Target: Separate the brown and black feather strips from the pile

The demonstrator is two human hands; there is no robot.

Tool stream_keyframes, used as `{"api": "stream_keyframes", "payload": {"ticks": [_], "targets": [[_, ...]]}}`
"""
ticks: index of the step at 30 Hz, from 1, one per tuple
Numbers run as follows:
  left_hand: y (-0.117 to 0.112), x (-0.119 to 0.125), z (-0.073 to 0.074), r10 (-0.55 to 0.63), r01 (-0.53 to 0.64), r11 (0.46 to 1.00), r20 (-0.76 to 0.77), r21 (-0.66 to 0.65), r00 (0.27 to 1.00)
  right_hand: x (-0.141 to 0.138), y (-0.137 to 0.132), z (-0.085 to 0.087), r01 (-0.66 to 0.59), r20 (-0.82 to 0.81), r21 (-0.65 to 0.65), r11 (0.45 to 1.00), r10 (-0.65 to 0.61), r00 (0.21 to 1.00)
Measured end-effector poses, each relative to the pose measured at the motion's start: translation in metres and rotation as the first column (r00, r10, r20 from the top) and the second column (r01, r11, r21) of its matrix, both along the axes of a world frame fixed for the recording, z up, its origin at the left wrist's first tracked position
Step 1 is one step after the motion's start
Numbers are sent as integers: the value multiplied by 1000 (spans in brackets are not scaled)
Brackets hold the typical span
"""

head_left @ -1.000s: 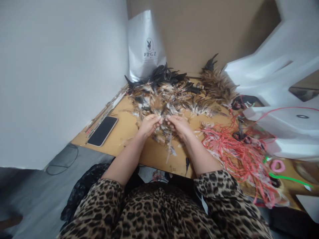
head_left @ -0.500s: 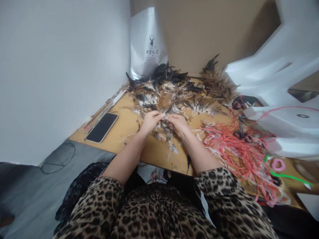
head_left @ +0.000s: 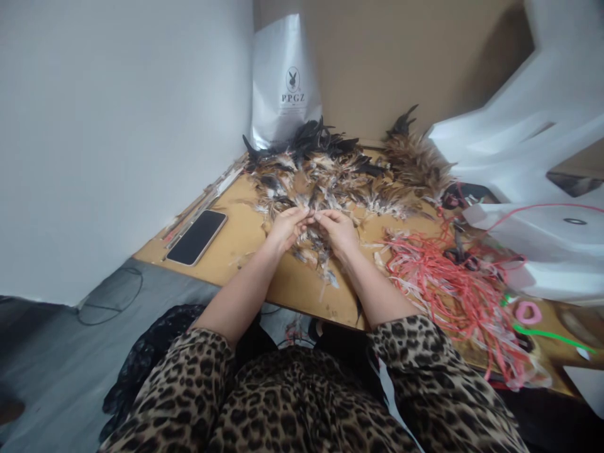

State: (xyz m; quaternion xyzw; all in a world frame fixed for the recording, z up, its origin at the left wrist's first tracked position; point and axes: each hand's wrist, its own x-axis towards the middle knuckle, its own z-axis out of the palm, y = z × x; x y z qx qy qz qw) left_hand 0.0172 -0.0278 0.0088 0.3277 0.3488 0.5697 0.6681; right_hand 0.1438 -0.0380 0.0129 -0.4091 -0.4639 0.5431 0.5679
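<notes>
Over the near edge of the feather pile (head_left: 325,167), my left hand (head_left: 289,228) is closed in a pinch at the base of a brown feather (head_left: 300,185), which points away from me and partly blends into the pile. My right hand (head_left: 338,233) is beside it, thumb and fingers pinched together. The two sets of fingertips almost meet. Whatever lies between the right fingertips is too small to make out. Loose grey and brown feathers (head_left: 325,267) lie beneath and between my wrists.
A dark-screened phone (head_left: 197,237) lies on the wooden table (head_left: 245,242) at left. Behind the pile stands a white printed bag (head_left: 287,82). A tangle of red strings (head_left: 443,286) covers the right side, beside a white machine (head_left: 533,245) and a pink ring (head_left: 527,312).
The brown feather stood plainly upright at both hands' fingertips; now it sits lower and further left, less distinct. My fingertips have drawn slightly apart. The view has shifted a little.
</notes>
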Motion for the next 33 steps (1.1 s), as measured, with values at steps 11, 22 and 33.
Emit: {"api": "stream_keyframes", "payload": {"ticks": [11, 22, 33], "targets": [[2, -1, -3, -20, 21, 999, 43, -27, 999, -3, 14, -7, 80, 261, 231, 970, -141, 955], [0, 2, 0, 69, -64, 997, -114, 53, 991, 10, 16, 18, -35, 225, 51, 998, 23, 974], [-2, -2, 4, -10, 14, 999, -95, 47, 995, 1, 21, 19, -28, 208, 111, 993, 4, 978]]}}
